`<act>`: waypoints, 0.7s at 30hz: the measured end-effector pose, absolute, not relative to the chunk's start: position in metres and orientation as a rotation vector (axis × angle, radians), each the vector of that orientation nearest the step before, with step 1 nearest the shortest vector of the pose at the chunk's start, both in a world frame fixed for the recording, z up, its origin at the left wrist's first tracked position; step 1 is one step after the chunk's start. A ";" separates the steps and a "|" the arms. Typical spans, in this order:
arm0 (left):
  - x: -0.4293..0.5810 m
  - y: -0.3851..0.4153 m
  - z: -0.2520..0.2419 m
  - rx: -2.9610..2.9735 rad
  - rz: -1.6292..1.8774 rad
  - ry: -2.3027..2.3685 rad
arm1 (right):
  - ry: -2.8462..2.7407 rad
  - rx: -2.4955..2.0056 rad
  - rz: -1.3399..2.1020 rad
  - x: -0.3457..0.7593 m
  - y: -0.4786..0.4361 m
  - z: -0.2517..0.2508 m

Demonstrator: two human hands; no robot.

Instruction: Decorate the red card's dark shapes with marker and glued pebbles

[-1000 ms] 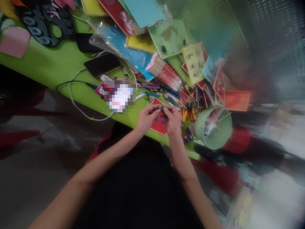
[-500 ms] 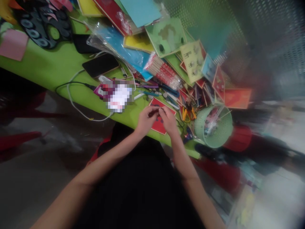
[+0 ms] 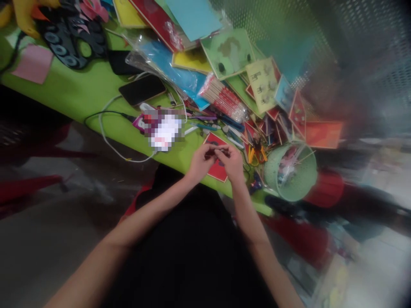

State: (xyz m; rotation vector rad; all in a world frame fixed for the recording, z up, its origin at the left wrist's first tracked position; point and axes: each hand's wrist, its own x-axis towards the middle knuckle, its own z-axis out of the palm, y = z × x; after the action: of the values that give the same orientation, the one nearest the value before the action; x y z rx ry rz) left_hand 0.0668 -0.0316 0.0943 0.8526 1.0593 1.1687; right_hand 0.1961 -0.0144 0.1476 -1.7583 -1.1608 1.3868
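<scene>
My left hand (image 3: 202,161) and my right hand (image 3: 231,160) meet over the near edge of the green table (image 3: 128,141). The fingertips of both are pinched together at one spot; whatever lies between them is too small or hidden to make out. Just beneath them is a red card (image 3: 221,174) with a pale border and dark shapes on it, partly covered by my fingers. Orange-handled pliers or scissors (image 3: 257,155) lie to the right of my right hand. Pens and a light-coloured cutter-like tool (image 3: 235,139) are beyond the card.
A green basket (image 3: 272,171) with plastic-wrapped bits and sticks stands at the right. Left of my hands lie a lit phone (image 3: 166,130) on a white cable and a dark phone (image 3: 143,90). Wrapped wooden sticks (image 3: 223,97) and coloured boards (image 3: 227,51) pile up behind.
The whole view has shifted slightly, so the table's things appear a little farther right. My right hand's fingers have bent differently over the pinch; both hands stay together above the red card.
</scene>
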 end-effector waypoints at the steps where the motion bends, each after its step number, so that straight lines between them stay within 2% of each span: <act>1: 0.066 -0.032 0.094 0.839 1.161 1.047 | -1.141 -1.748 1.389 0.196 -0.015 0.147; 21: 0.073 -0.037 0.104 0.822 1.211 1.027 | -1.205 -1.688 1.320 0.206 -0.026 0.149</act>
State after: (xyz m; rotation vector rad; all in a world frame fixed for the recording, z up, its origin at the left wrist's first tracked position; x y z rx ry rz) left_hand 0.0731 -0.0367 0.1040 0.8221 1.0272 1.2108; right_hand 0.2065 -0.0258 0.1491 -1.6882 -1.2051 1.3201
